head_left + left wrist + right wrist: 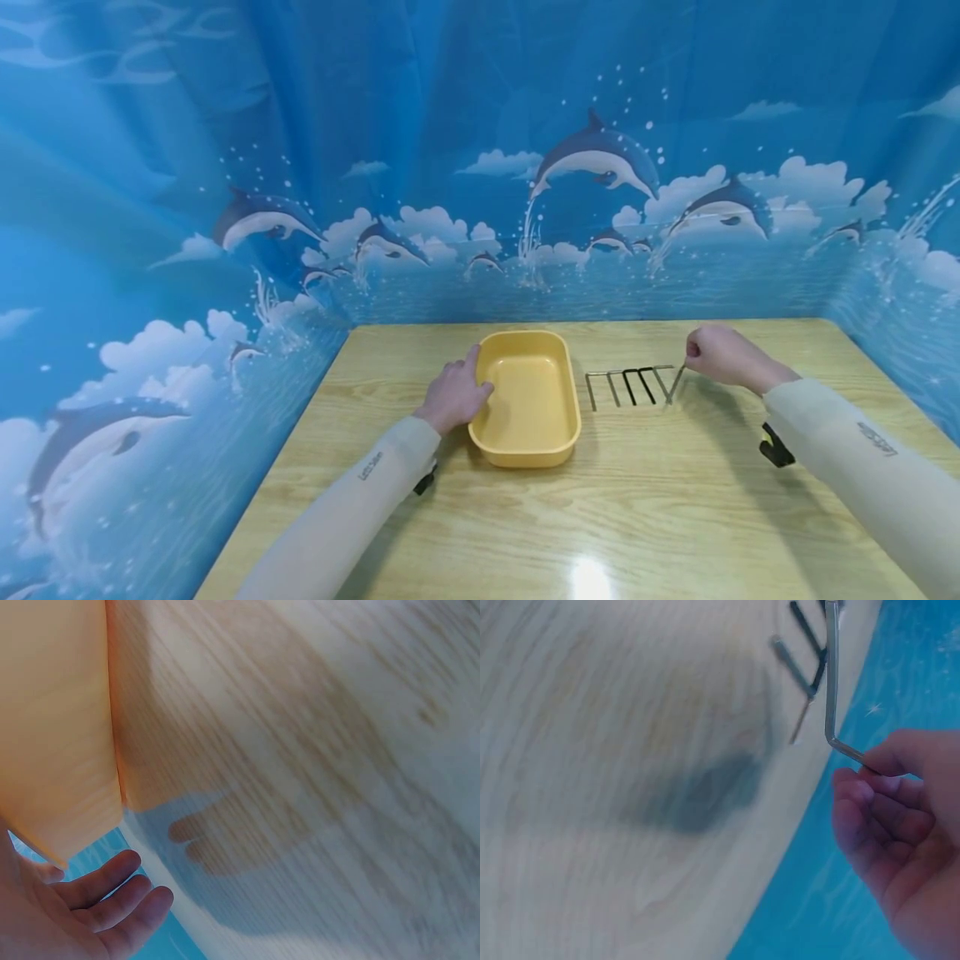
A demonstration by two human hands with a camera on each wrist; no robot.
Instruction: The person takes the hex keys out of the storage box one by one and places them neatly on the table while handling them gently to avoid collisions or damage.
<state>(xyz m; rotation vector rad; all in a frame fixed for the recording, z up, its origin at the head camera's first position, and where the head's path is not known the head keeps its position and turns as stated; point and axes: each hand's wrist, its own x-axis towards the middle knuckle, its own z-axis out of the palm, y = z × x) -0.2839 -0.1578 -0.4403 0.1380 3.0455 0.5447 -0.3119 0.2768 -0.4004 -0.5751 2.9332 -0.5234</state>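
Observation:
In the head view my left hand (453,394) is at the left rim of a deep yellow plastic tray (527,458), thumb reaching over the rim. Three of its fingers (142,907) stretch loosely beside the tray wall (56,712) in the left wrist view. Between thumb and index finger, my right hand (723,354) pinches the short end of an L-shaped hex key (832,675); its long arm points away from the hand. Left of that hand, several more hex keys (630,387) lie in a row on the table, some dark, some silvery.
The wooden table (600,517) ends at a blue curtain (450,275) printed with dolphins, behind and at both sides. The hex keys lie just right of the tray. Dark wrist straps (776,446) show under the sleeves.

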